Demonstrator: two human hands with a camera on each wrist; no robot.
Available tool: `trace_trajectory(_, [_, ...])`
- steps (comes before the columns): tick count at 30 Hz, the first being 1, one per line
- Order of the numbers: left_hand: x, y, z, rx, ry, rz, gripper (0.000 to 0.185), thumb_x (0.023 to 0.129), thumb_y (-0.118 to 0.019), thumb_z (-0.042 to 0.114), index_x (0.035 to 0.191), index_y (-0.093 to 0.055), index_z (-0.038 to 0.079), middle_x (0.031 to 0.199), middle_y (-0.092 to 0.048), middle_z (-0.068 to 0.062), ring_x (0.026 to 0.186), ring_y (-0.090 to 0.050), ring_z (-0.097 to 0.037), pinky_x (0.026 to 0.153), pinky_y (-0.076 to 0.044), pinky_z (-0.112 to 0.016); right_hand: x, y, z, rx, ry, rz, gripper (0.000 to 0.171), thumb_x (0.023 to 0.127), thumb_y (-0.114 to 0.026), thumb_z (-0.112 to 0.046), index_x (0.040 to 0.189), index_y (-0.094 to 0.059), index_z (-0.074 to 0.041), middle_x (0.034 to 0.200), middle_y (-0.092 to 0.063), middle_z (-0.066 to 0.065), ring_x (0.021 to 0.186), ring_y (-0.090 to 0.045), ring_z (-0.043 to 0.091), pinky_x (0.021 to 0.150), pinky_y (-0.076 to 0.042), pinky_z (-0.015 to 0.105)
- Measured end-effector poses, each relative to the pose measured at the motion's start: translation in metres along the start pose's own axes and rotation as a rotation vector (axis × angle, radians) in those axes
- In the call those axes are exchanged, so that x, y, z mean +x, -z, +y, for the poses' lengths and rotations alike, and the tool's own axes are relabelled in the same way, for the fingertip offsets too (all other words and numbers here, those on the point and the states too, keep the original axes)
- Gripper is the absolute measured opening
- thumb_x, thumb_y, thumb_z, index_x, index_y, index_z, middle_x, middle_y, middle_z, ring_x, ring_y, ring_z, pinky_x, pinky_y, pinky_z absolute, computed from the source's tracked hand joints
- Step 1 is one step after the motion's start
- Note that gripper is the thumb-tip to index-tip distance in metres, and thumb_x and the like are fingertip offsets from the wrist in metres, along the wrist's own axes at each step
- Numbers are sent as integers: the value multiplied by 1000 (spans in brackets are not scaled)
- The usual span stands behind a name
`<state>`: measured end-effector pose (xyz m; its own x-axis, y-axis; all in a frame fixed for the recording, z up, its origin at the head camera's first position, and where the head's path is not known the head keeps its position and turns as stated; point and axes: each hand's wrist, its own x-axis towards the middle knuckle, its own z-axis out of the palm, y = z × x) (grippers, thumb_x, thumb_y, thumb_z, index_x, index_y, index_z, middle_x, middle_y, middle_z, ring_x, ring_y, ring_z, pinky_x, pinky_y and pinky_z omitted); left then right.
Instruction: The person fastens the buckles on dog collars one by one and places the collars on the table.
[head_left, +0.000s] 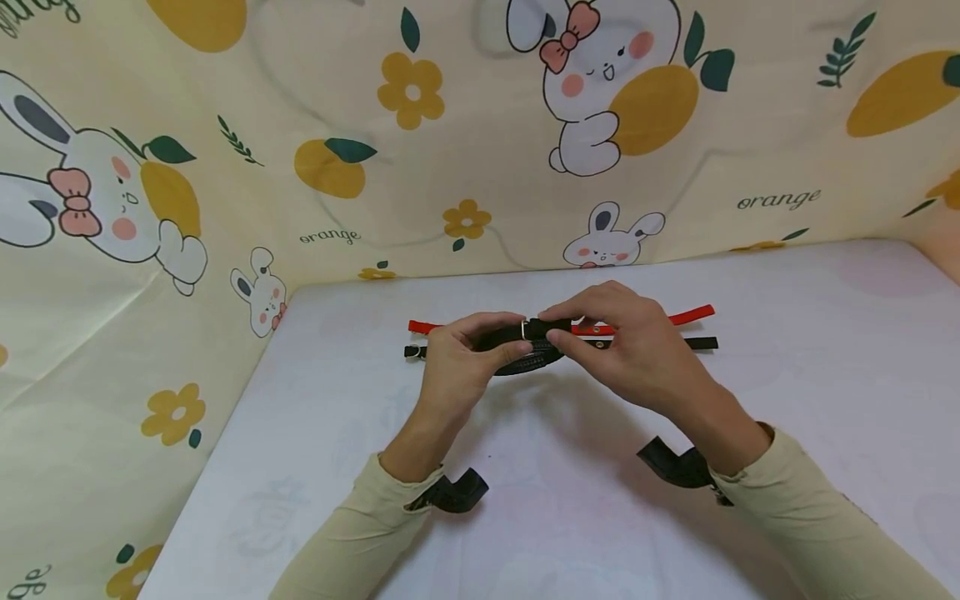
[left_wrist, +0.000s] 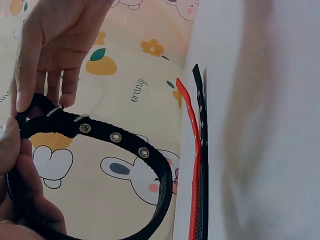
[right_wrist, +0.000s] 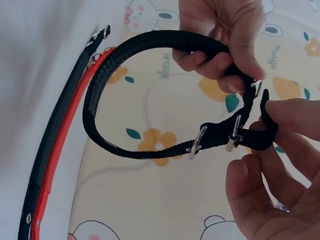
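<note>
A black buckle collar [head_left: 531, 360], closed into a loop, is held up above the table by both hands. My left hand [head_left: 459, 367] grips the padded band beside the metal buckle [right_wrist: 234, 134]. With thumb and fingers, my right hand [head_left: 637, 346] pinches the strap's end [right_wrist: 269, 117], which runs through the buckle and bends back. A D-ring [right_wrist: 198, 142] sits on the band near the buckle. Metal eyelets [left_wrist: 116, 137] dot the strap in the left wrist view. Behind the hands lie a red collar [head_left: 693, 315] and another black collar [head_left: 701, 342], both stretched out straight.
The white table [head_left: 315, 433] reaches back to a cream printed cloth [head_left: 465, 150] that hangs upright behind it and along the left. Both sleeves [head_left: 375, 508] carry dark straps [head_left: 457, 492] at the wrists, over the near part of the table.
</note>
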<state>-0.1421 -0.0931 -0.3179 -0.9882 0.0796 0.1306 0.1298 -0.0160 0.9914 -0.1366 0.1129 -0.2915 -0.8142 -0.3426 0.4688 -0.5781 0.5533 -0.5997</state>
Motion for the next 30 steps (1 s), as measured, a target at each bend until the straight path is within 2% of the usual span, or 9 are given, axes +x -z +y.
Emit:
trace_trajectory(4, [-1,0,0,-10,-2,-4,32,78,-80,-4,109,-73,-3,108,-74,-17,94,-71,-16,85,-59,-28,0,-1,0,-19,12,0,21,89,-76,-20,109,-76,-27,102,-72,-9,102,-60,11,82,-49,37])
trace_trajectory(11, [-1,1,1,-13,-3,-14,30,79,-79,-3,109,-73,-3,108,-73,-17,94,-70,-16,87,-59,-28,0,-2,-1,-23,9,-7,21,89,-76,-20,109,-75,-26,105,-72,-7,106,-61,14,87,-48,40])
trace_trajectory(19, [-2,2,3,4,-7,-35,28,84,-76,0,112,-72,0,112,-71,-15,98,-67,-17,87,-58,-25,1,-3,-1,-21,-8,-6,23,89,-76,-22,111,-75,-25,109,-71,-4,109,-62,17,90,-49,43])
trace_trajectory(30, [-1,-1,0,-14,-29,-33,30,80,-78,-6,109,-72,-5,108,-72,-20,92,-69,-15,84,-59,-26,0,-2,-4,-30,-27,-28,22,87,-77,-18,108,-76,-25,104,-69,-7,97,-63,12,82,-52,40])
